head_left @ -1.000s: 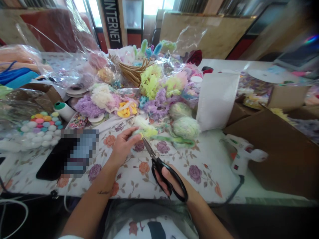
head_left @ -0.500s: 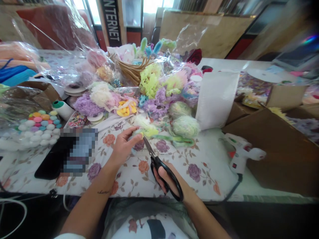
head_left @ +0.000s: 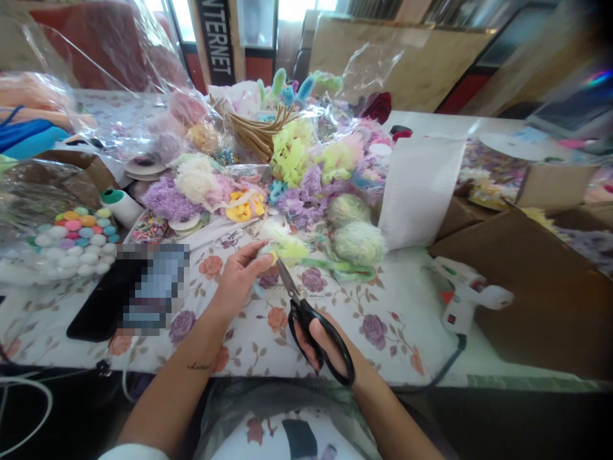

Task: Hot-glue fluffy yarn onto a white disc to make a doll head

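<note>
Fingers of the R hand [head_left: 330, 342] gripped the black scissors [head_left: 301, 308], thru the handles, over the flowery table [head_left: 402, 306]! L hand [head_left: 242, 271] pinched a tiny yellow bit [head_left: 274, 257] right by the blade tips; contact, couldn't tell. Glue gun [head_left: 462, 281] lay off R, nr a brown box [head_left: 522, 287]. Just past the L hand: pale-yellow fluff [head_left: 290, 247], then green yarn balls [head_left: 359, 243]. Way back, brown stems [head_left: 261, 137] sat amid pastel bundles [head_left: 172, 198].
</note>
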